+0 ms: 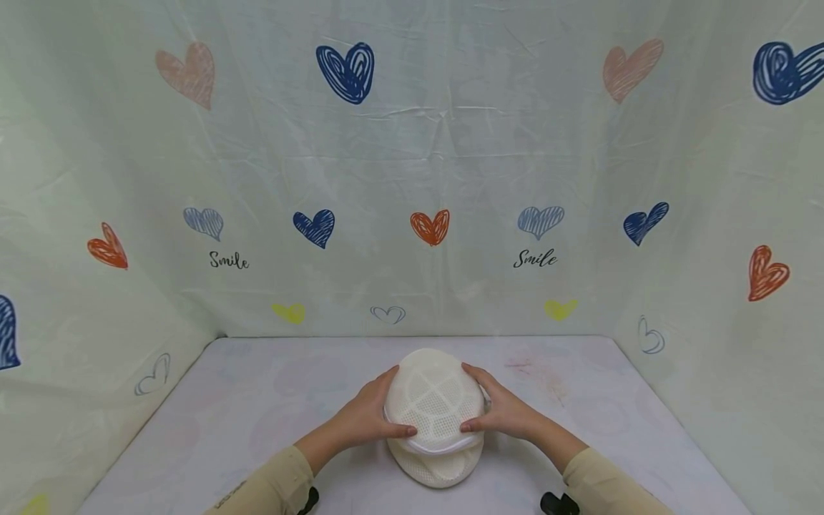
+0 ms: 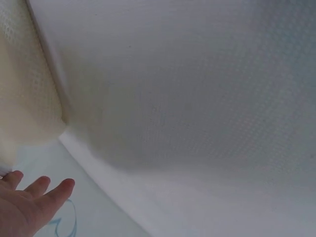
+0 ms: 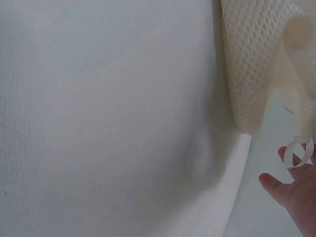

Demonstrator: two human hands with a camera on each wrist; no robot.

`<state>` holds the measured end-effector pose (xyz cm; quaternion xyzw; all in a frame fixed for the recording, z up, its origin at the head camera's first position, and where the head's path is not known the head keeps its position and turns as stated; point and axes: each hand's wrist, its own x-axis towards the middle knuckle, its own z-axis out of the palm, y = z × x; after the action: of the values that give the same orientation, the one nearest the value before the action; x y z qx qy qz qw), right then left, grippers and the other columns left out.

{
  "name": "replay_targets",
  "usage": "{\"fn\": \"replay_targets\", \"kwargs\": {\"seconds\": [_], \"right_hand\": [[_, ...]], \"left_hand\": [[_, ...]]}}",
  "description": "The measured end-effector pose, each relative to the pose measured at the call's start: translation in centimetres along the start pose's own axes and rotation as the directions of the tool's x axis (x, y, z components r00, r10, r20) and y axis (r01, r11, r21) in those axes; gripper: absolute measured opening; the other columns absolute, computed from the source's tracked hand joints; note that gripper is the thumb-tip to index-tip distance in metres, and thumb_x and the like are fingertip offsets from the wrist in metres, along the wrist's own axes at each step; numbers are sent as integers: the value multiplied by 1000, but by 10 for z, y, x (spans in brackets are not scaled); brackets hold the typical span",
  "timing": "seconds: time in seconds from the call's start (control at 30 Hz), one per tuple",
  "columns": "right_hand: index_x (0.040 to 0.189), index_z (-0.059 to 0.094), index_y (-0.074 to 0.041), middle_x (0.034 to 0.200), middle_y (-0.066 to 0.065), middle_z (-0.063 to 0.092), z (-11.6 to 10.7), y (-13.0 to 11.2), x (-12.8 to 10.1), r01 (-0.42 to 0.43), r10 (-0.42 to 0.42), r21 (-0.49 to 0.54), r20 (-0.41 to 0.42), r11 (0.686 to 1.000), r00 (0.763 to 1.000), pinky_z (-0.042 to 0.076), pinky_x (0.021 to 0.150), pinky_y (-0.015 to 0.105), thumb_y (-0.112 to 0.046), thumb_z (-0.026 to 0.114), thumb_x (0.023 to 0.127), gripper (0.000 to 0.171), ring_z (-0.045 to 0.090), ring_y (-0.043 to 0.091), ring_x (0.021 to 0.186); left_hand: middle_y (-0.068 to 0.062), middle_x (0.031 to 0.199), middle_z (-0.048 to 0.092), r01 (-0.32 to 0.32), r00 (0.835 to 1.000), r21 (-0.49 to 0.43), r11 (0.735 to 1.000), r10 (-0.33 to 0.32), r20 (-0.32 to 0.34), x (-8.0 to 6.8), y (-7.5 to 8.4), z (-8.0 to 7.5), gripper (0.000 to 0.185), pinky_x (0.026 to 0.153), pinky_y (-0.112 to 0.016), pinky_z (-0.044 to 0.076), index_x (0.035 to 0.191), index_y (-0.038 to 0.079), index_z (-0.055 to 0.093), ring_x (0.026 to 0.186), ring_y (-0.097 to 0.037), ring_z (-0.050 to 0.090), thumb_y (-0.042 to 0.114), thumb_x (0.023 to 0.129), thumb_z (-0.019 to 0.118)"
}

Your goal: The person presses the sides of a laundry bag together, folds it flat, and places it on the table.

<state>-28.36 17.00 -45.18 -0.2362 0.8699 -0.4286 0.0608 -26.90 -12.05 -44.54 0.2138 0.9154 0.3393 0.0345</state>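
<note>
Both of my hands hold a domed, off-white mesh laundry bag (image 1: pixel 435 397) from its two sides. Crossing seams run over its round top, with a white band along the near edge. Below that band a second rounded mesh part bulges towards me. My left hand (image 1: pixel 372 413) grips the left side, its thumb on the front. On the right, my right hand (image 1: pixel 498 409) holds it likewise, thumb on the front and index finger near the top. A thin white loop (image 3: pixel 289 157) hangs by the right fingers in the right wrist view. Other fingers are hidden behind the bag.
The pale table (image 1: pixel 270 400) ends at a white curtain (image 1: pixel 386 172) printed with hearts, which also rises on both sides. Faint reddish marks (image 1: pixel 534 372) show on the tabletop behind the right hand. Black devices (image 1: pixel 558 503) sit at the wrists.
</note>
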Motion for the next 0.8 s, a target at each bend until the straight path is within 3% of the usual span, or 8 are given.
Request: {"fn": "replay_targets", "kwargs": {"seconds": [0.8], "right_hand": [[152,25,-1,154,26,25,7,6,-5,-41,40,21,58,999,998,17,111,63,-37,88,69,111,20,47,141]], "left_hand": [[-22,152,32,10,999,44,999,-11,31,-4,-3,8,119,106,-60,33,151,-2,24,136,-42,34,64,68,77]]}}
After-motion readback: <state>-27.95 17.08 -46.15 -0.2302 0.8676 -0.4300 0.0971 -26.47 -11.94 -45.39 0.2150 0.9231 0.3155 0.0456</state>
